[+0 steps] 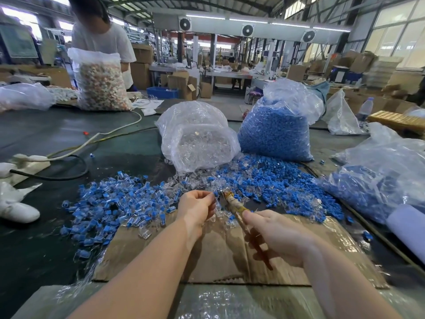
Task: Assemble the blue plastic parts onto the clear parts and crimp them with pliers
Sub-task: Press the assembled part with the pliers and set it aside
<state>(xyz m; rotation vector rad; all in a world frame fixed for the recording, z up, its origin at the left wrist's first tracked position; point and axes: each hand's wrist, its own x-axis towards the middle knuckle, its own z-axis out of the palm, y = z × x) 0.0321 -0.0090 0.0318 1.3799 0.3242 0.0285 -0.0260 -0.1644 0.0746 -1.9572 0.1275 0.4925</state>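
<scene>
Pliers (232,204) gripped by right hand (279,238); left hand (197,207) pinches blurred small part.

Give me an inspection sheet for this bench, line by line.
Surface: dark table, flattened cardboard at the near edge.
Job's things: bag of clear parts; bag of blue parts; assembled pile on the left; loose mix on the right.
Clutter: water bottle, white cloth.
Grippers: left hand pinches a small part; right hand grips pliers, whose nose meets that part.
Cables: power strip with white cable and black cable.
Surroundings: factory hall; another worker behind a bag of mixed parts.
</scene>
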